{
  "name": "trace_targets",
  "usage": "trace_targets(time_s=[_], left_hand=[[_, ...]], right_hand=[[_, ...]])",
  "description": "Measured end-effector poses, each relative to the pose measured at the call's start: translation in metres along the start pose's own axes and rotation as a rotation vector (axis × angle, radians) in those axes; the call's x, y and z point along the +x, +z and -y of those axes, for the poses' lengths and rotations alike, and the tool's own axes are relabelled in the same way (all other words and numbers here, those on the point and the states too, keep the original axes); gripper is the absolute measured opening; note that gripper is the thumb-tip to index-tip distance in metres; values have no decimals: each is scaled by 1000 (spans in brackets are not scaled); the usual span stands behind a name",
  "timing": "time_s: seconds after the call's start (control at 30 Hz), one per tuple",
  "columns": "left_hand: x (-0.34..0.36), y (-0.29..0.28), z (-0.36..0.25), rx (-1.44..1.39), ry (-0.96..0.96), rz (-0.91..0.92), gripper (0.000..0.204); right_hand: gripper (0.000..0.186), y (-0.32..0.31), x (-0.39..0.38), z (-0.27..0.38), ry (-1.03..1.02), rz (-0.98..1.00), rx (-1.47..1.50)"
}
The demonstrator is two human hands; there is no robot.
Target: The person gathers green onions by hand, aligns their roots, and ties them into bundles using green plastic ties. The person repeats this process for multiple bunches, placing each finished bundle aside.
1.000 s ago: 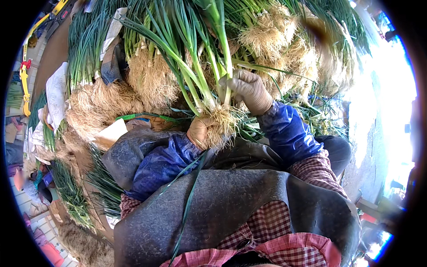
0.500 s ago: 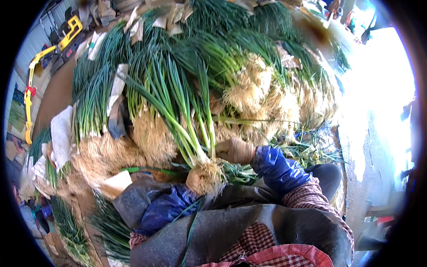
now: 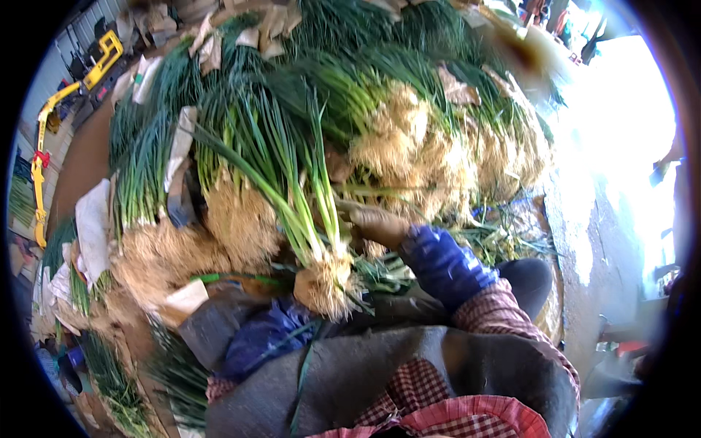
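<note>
A small bunch of green onions [image 3: 307, 212] stands tilted over my lap, long leaves upward and pale fibrous roots low. My left hand [image 3: 307, 288], in a tan glove below a blue sleeve, is closed on its root end, partly hidden by the roots. My right hand [image 3: 372, 223], gloved and blurred, is at the right side of the white stalks; whether its fingers grip them is unclear. A dark grey apron [image 3: 277, 379] covers my lap.
Piled onion bundles [image 3: 398, 109], some with paper wraps [image 3: 179, 146], fill the front and sides. A yellow jointed machine arm [image 3: 40, 197], perhaps a toy excavator's or tool's, is at far left. A bright pale floor [image 3: 584, 241] lies at right.
The view has swung up to show more of the pile. The bunch stays in my left hand; my right hand has moved down the stalks from its earlier closed hold and is now blurred.
</note>
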State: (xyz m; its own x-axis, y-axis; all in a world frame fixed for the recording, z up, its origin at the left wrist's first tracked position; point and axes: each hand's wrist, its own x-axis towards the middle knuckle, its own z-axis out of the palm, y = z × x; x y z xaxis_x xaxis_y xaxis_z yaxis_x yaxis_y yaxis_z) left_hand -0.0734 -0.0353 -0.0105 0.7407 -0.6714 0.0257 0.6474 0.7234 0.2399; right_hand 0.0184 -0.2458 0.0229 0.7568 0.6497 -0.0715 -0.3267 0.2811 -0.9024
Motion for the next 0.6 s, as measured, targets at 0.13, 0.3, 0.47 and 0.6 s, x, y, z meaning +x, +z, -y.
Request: trace_targets(time_s=[0.13, 0.3, 0.47, 0.6], left_hand=[[3, -3, -1, -172, -78, 48, 62], [-4, 3, -2, -96, 4, -89, 65], [-6, 2, -4, -248, -96, -146, 54], [-5, -11, -1, -203, -50, -175, 55]], right_hand=[[22, 12, 16, -8, -691, 14, -1084], [7, 33, -3, 10, -47, -24, -325], [14, 44, -29, 36, 214, 44, -581], [18, 41, -43, 24, 236, 274, -1083]])
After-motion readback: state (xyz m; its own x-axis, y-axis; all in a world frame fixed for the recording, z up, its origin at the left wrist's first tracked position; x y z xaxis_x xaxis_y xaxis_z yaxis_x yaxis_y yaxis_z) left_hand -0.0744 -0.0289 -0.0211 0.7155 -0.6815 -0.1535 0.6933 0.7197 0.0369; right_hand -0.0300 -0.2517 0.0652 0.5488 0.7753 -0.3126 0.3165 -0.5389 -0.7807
